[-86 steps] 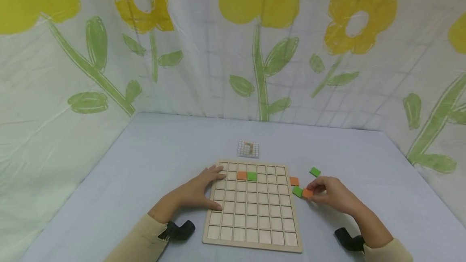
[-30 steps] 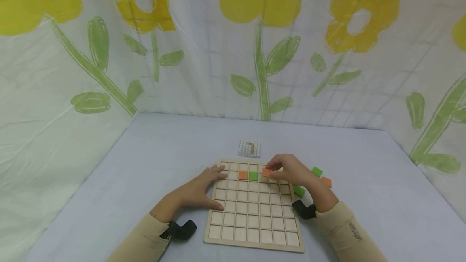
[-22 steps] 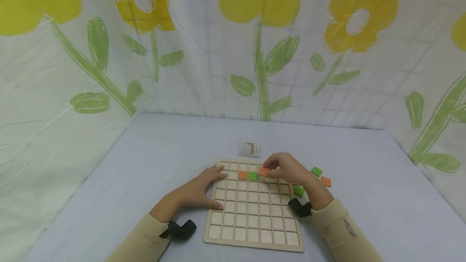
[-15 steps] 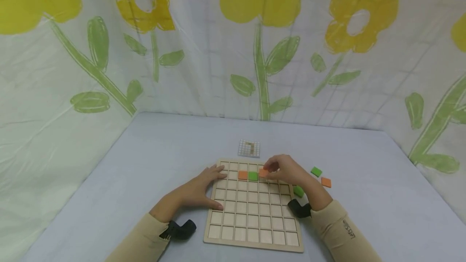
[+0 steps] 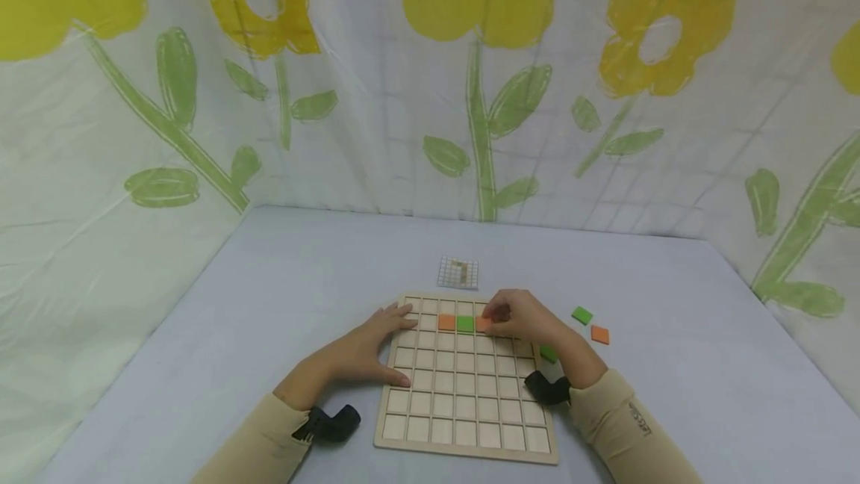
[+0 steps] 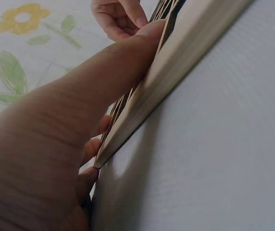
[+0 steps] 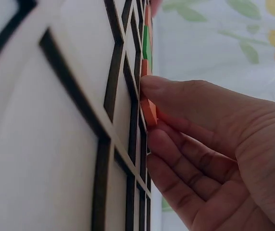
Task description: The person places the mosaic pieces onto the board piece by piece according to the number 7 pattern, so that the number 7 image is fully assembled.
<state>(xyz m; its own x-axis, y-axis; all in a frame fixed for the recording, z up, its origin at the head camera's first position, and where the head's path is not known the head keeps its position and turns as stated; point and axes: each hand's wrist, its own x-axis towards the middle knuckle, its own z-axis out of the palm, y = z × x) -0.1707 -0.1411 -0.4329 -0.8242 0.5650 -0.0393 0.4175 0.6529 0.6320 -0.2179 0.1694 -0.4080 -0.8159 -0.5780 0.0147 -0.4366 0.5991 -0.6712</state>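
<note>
A wooden grid board [image 5: 466, 409] lies on the table. My left hand [image 5: 359, 349] rests at its left edge, fingers spread, with the thumb and fingertips over the rim. In the far part of the board, an orange tile [image 5: 446, 322] and a green tile [image 5: 465, 323] sit side by side in one row. Just right of the green one, my right hand [image 5: 527, 317] pinches another orange tile [image 7: 148, 111] between thumb and fingers. That tile is at its cell, slightly tilted in the right wrist view and partly hidden by the thumb.
Right of the board lie a loose green tile [image 5: 581, 315], an orange tile [image 5: 600, 334] and another green tile [image 5: 549, 353], partly hidden by the right arm. Behind the board is a small printed grid card [image 5: 458, 272]. A flowered curtain [image 5: 349, 133] hangs behind the table.
My right hand has moved left from the loose tiles to the board with an orange tile, then lowered it beside the green tile. My left hand has stayed in place.
</note>
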